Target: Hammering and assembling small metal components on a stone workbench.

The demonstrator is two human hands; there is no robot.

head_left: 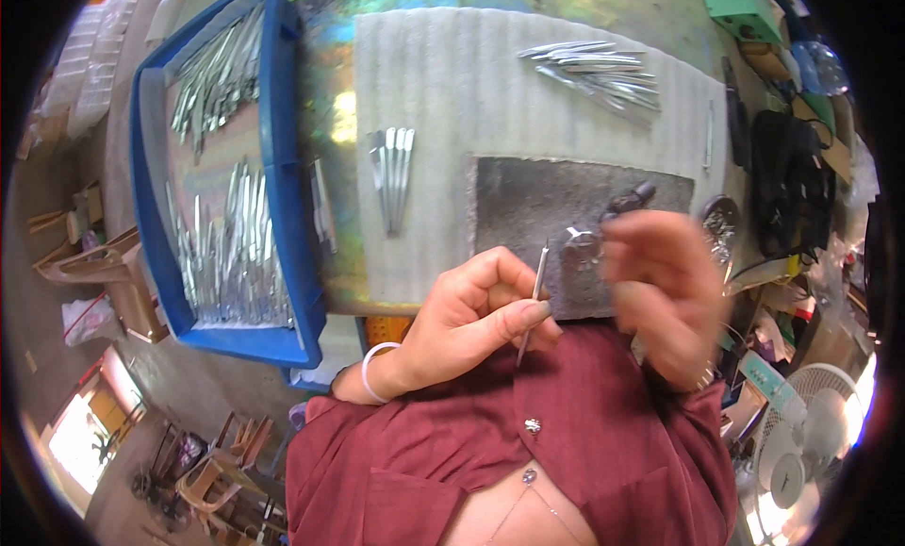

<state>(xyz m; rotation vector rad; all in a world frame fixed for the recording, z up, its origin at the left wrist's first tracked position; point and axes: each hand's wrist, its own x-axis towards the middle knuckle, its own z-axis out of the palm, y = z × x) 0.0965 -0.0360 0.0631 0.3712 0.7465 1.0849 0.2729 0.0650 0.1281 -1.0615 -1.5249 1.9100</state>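
Daylit; fisheye-bent rim; right hand (660, 291) motion-blurred

Thin metal tool (534, 299): slender, silver-grey, rod-like, pointed lower end. Near-upright, slight tilt. Pinched at mid-length between thumb and fingertips of left hand (471, 310), above front edge of bench (330, 150).

The one view comes from the camera on my head, looking steeply down over my chest at the table (424, 103) in front of me. My hands sit close under the lens, near the middle of the picture. The fisheye bends the table's edges and takes in the blue tray (283, 169) at my left and a fan (801, 433) low at my right.
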